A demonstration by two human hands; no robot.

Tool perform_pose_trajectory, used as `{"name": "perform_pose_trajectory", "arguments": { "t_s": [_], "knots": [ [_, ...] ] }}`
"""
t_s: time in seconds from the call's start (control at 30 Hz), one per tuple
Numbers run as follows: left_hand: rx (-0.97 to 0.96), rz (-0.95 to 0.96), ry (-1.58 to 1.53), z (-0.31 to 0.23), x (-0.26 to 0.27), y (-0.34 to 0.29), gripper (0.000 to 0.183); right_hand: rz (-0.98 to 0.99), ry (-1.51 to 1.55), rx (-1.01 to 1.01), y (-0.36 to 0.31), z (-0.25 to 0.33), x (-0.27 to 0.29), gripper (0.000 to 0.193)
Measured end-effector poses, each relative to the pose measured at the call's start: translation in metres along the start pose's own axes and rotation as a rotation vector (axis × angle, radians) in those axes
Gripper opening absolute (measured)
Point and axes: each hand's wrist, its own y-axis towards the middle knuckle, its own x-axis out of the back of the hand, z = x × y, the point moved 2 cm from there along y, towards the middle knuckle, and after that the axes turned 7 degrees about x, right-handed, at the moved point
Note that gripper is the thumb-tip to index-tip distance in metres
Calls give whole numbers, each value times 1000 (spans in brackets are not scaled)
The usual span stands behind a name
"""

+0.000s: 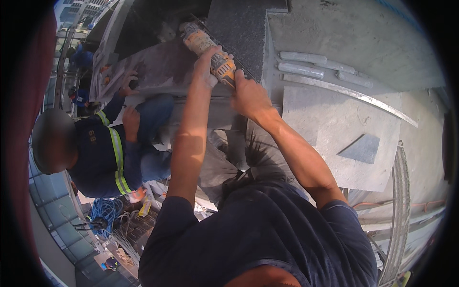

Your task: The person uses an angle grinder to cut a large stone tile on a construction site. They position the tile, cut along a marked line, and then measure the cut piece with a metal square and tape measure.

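Note:
Both of my arms reach forward to a dusty yellow-and-black angle grinder point(222, 65). My left hand point(205, 71) is closed around the side of its body, behind the head. Around the rear end of the tool wraps my right hand point(250, 97). The grinder's head points away from me and to the left, next to a dark stone slab point(234, 28) with a speckled face. A greyish slab point(160, 64) lies to the left of the tool. The head's disc is too indistinct to make out, and my palms hide part of the grinder.
At my left a co-worker point(103, 150) in a reflective-striped dark top crouches, one hand by the greyish slab. Coiled blue cable point(106, 213) lies below. To the right are white wrapped packs point(301, 71), a long pale strip point(351, 97) and a dark stone offcut point(362, 148).

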Motion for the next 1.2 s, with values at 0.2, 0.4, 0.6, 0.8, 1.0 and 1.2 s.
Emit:
{"name": "perform_pose_trajectory", "arguments": {
  "t_s": [0.2, 0.4, 0.6, 0.8, 1.0, 1.2],
  "knots": [
    [32, -31, -13, 1, -1, 1, 45, -19, 4, 20, 1, -5, -2, 40],
    [42, -12, -54, 0, 3, 3, 47, 2, -8, 4, 2, -1, 0, 38],
    [34, -19, -60, 1, 1, 5, 51, 19, 0, 6, 3, 0, 4, 38],
    [40, -4, -59, 0, 1, 6, 51, 12, -13, 7, 5, 0, 4, 38],
    [54, -6, -73, 1, -1, 5, 47, 23, -20, -6, 5, 2, 8, 38],
    [72, 10, -77, 0, 2, 7, 45, 57, -25, -24, 5, 8, 12, 38]
  ]
}}
